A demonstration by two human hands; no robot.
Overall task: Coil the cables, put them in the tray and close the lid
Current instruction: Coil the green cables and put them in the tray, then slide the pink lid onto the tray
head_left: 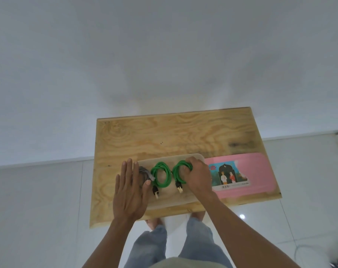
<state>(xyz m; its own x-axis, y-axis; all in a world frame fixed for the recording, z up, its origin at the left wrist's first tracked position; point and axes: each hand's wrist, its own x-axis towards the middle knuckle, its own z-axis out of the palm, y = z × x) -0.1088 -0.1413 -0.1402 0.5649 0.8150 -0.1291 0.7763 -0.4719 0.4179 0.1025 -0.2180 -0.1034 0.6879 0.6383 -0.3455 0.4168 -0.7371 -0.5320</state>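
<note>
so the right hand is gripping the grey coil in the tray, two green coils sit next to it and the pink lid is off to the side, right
Not quite: in the head view the right hand grips a green coil, not the grey coil, which lies by the left hand. The rest holds: tray, pink lid aside.

Plywood table (pixel 164 136); white tiled floor (pixel 38 209); jeans (pixel 150 246); perhaps bare feet.

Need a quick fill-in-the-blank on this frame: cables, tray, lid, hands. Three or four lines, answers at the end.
1. The right hand grips a coiled cable coloured ____.
2. The pink lid lies to the ____ of the tray.
3. The number of green coils in the tray is ____.
4. The left hand lies flat, its fingers ____.

Answers: green; right; two; straight
</note>
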